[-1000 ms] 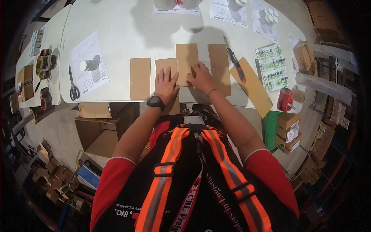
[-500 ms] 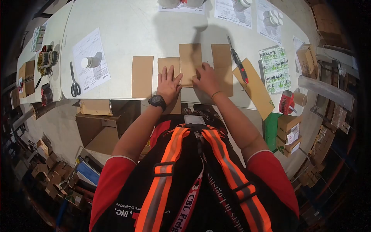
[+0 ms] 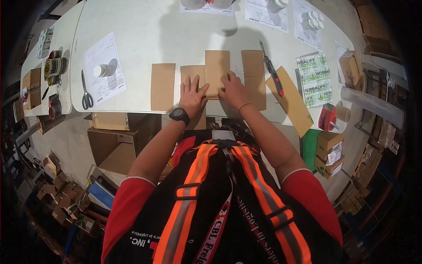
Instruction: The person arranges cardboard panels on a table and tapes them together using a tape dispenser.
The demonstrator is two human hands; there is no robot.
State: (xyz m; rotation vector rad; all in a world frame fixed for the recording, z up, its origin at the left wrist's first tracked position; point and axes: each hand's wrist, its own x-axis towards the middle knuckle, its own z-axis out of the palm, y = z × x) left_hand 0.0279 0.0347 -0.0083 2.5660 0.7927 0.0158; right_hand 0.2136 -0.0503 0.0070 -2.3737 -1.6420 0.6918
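My left hand lies flat with fingers spread on a brown cardboard strip at the table's near edge. Its fingertips reach beside a taller cardboard piece. Along that piece's right edge, my right hand is closed, thumb and fingers curled at its lower part; the exact grip is partly hidden. Separate cardboard strips lie to either side, one on the left and a creased one on the right. A red and black utility knife rests right of them, across a tan cardboard sheet.
Scissors and a white bottle on a printed sheet are at left. Printed Herbalife packaging and a red tape dispenser lie right. Several bottles stand at the back. A large open box sits below the table.
My right hand's fingers have shifted slightly along the taller cardboard piece's edge. My left hand stays flat in place. The view has moved by a small amount.
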